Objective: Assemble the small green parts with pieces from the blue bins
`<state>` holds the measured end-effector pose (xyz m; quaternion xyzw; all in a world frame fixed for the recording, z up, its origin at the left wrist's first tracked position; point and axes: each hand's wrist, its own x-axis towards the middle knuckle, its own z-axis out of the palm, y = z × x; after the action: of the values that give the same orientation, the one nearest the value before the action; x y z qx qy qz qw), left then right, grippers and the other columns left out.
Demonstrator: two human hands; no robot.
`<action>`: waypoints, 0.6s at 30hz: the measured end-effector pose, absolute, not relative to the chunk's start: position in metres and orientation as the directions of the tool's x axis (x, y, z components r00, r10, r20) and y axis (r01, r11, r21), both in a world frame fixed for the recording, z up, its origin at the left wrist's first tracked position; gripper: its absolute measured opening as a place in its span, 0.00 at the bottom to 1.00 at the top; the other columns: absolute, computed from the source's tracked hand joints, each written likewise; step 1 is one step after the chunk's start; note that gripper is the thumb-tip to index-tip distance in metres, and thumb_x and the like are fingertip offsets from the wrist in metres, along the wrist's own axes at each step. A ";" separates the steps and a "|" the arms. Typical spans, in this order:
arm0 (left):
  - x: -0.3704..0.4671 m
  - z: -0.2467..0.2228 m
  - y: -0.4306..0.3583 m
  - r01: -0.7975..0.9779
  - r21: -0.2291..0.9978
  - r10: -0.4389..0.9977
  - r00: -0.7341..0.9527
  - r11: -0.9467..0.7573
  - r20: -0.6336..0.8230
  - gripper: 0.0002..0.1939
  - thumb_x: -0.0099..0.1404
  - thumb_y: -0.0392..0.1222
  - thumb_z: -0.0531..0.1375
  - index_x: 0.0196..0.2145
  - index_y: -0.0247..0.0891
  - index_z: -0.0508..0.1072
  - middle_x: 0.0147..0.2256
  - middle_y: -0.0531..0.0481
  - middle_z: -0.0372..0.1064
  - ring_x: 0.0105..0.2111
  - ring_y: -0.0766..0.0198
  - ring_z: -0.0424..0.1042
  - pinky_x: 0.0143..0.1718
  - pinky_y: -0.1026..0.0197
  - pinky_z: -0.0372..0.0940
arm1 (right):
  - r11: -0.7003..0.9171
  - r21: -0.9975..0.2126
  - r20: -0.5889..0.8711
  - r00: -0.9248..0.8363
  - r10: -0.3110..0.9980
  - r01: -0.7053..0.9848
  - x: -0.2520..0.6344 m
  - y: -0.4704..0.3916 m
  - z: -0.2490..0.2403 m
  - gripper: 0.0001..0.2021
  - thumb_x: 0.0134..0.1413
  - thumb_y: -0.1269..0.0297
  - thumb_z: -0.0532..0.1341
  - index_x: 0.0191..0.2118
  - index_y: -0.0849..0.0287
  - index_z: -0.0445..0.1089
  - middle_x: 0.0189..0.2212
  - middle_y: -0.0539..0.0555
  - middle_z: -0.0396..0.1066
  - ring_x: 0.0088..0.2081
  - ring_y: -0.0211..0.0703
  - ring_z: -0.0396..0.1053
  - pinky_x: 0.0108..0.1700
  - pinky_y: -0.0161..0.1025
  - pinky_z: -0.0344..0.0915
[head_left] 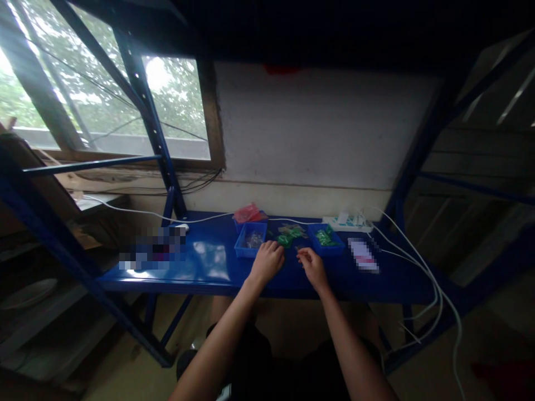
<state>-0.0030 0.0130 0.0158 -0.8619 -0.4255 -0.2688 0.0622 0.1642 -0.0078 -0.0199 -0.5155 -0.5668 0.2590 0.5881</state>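
Note:
Both my hands rest on a blue shelf table [200,273]. My left hand [267,260] lies curled beside a small blue tray [249,240] of tiny parts, its fingers near a green piece [286,239]. My right hand [311,265] sits a little to the right, fingertips pinched at a small dark part [300,249]; whether it grips it is too small to tell. Loose green and dark pieces [292,230] lie just beyond both hands. A second blue tray [326,238] holds green parts.
A red packet [247,213] lies behind the trays. A white power strip [349,224] with white cables [422,267] sits at the back right. Blurred items lie at left [152,250] and right [363,255]. Blue rack posts [150,122] frame the shelf; a window is at left.

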 end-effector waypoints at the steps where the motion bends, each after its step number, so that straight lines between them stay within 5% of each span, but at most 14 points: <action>1: 0.005 0.015 0.014 0.756 0.137 0.703 0.505 -0.640 0.501 0.09 0.63 0.35 0.53 0.36 0.37 0.73 0.37 0.41 0.69 0.43 0.53 0.66 0.47 0.54 0.61 | 0.335 -0.898 0.402 0.223 0.888 0.286 0.164 -0.008 -0.020 0.08 0.47 0.61 0.56 0.31 0.56 0.69 0.29 0.54 0.75 0.29 0.45 0.72 0.27 0.37 0.65; 9: 0.037 0.010 0.040 0.839 0.216 0.853 0.433 -0.500 0.290 0.13 0.64 0.34 0.51 0.42 0.33 0.73 0.45 0.35 0.69 0.48 0.50 0.67 0.47 0.54 0.62 | 0.327 -0.894 0.400 0.214 0.891 0.308 0.165 -0.006 -0.022 0.08 0.47 0.61 0.55 0.32 0.56 0.69 0.29 0.55 0.75 0.29 0.45 0.72 0.27 0.37 0.65; 18: 0.038 0.014 0.054 0.821 0.218 0.838 0.461 -0.528 0.291 0.14 0.63 0.25 0.49 0.37 0.31 0.74 0.41 0.33 0.71 0.44 0.52 0.70 0.45 0.55 0.64 | 0.334 -0.894 0.406 0.224 0.886 0.300 0.163 -0.007 -0.021 0.08 0.47 0.61 0.55 0.31 0.57 0.69 0.30 0.55 0.75 0.30 0.46 0.72 0.27 0.37 0.66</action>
<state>0.0385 0.0542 0.0138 -0.8544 -0.4855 -0.1836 -0.0232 0.1631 -0.0072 -0.0207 -0.5198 -0.5703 0.2509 0.5844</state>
